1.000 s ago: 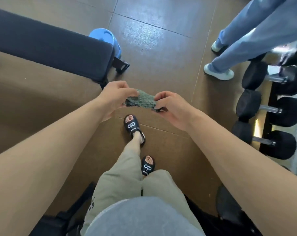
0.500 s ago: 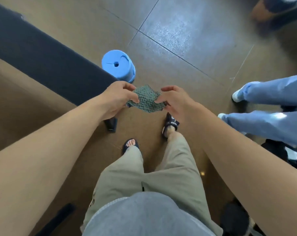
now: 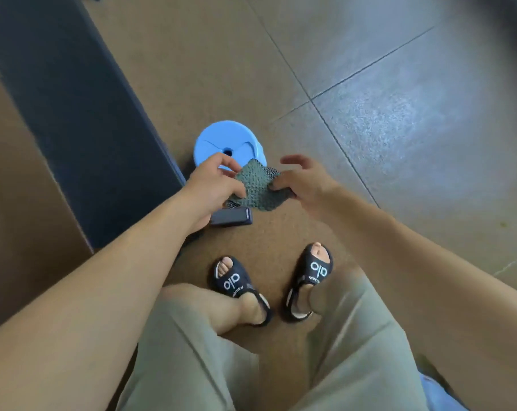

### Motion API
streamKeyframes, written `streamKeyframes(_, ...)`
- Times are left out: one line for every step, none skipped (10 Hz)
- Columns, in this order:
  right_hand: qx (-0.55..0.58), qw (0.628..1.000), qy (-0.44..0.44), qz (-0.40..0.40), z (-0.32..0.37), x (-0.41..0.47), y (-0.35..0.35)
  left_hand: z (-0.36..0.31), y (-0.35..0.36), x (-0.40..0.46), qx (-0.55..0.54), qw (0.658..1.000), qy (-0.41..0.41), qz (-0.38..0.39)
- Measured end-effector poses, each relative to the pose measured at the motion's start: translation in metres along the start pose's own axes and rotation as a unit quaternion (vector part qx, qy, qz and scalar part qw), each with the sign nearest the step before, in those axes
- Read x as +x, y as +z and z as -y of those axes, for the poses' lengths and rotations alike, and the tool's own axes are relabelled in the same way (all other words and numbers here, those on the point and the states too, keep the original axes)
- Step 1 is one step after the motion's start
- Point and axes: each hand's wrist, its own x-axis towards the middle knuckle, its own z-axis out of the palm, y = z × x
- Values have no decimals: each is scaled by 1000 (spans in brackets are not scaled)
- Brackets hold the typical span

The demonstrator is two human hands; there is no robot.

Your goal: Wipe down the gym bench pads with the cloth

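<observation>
our left hand (image 3: 212,185) and right hand (image 3: 303,180) pinch the green cloth (image 3: 258,186), bench pad (image 3: 73,114) at ten o'clock.

Bench pad (image 3: 73,120) cropped top-left.

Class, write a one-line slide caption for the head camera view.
Standing beside the dark bench pad, left hand and right hand hold a green cloth above a blue stool.

Gym floor; dark padded bench (image 3: 73,120) over brown tiled floor (image 3: 399,114)
</observation>
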Motion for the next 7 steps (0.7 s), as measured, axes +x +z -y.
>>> streamKeyframes(-83, 992, -95, 7, -4, 92, 22, 30, 2, 94, 26, 998, 23, -49)
streamKeyframes(-169, 971, -168, 15, -19, 184, 51, 65, -3, 182, 67, 992, 42, -95)
streamKeyframes(-210, 950, -232, 19, -33, 264, 77, 93, -12, 256, 165, 976, 39, -133)
streamKeyframes(-253, 925, -283, 9, -45, 317, 97, 95, -14, 307, 313, 939, 37, -140)
streamKeyframes(-340, 877, -338, 8, -60, 349, 97, 87, -11, 321, 511, 851, 28, -113)
streamKeyframes(-414, 823, -389, 10, -62, 330, 79, 83, -8, 305, 613, 782, 12, -117)
streamKeyframes(-370, 821, -430, -62, -41, 299, 45, 80, -11, 289, 614, 775, 60, -140)
